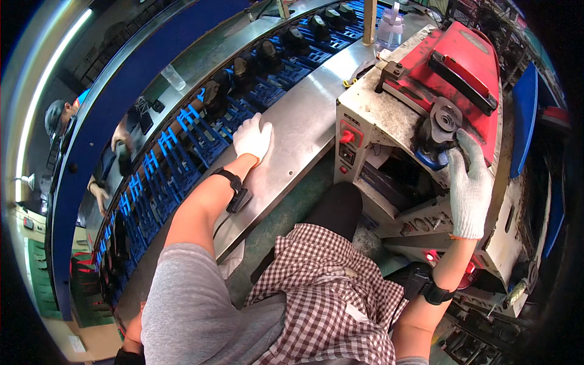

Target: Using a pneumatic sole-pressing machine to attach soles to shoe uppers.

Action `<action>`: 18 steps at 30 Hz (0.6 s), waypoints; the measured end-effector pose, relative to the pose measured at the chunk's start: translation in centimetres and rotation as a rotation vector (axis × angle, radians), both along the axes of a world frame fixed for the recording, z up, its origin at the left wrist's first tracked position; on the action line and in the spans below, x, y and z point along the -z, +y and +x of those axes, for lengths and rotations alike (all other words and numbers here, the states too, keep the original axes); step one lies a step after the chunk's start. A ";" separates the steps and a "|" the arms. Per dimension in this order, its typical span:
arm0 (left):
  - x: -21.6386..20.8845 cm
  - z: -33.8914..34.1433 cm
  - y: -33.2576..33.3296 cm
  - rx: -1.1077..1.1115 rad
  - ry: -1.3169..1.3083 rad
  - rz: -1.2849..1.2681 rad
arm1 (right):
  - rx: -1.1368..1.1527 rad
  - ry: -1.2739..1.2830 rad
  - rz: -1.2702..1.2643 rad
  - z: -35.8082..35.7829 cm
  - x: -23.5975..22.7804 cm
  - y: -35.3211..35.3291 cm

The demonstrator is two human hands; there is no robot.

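My left hand [252,139], in a white knit glove, rests on the steel ledge [307,100] beside the conveyor. Its fingers point toward the conveyor, with the thumb apart, and I see nothing held. My right hand [472,191], also gloved, is raised at the front of a machine with a red cover [453,67]. Its thumb and fingers are spread next to a grey round metal part [446,120], and the fingertips reach the cover's lower edge. A blue piece [432,159] sits below the round part, near the thumb.
Blue racks [201,143] run along the conveyor, with dark shoe-like pieces [267,55] on several. A clear bottle [390,29] stands behind the machine. A red switch [347,136] is on its front panel. Across the line, a person in a cap [56,115] is at work.
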State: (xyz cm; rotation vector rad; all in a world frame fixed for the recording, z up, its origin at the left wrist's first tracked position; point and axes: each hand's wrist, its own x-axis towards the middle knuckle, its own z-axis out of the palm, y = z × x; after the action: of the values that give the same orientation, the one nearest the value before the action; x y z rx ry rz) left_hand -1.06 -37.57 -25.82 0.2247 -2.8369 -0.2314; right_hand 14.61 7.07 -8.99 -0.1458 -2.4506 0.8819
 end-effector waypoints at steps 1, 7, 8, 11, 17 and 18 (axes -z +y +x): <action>0.0 0.0 -0.1 0.004 0.008 0.001 | 0.000 0.009 0.001 0.0 0.1 0.0; -0.5 0.1 0.4 -0.006 0.010 0.004 | 0.008 0.017 -0.065 -0.3 0.2 -0.2; -0.6 0.1 0.4 -0.010 -0.004 0.004 | 0.032 0.003 -0.080 -0.3 0.1 -0.3; 0.4 -0.1 -0.5 -0.001 0.062 0.062 | 0.016 0.020 -0.064 -0.5 0.5 0.1; 1.0 0.6 -6.8 -0.372 0.455 0.480 | -0.036 0.023 -0.019 -0.7 0.8 0.1; 0.8 0.3 -9.0 -0.476 0.556 0.533 | -0.024 0.017 -0.042 -0.4 0.6 0.1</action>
State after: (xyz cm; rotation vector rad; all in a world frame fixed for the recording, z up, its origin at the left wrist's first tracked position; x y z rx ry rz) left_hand -0.71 -46.62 -26.61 0.7910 -2.0508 -0.7966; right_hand 14.17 7.21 -9.63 -0.1236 -2.4233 0.9416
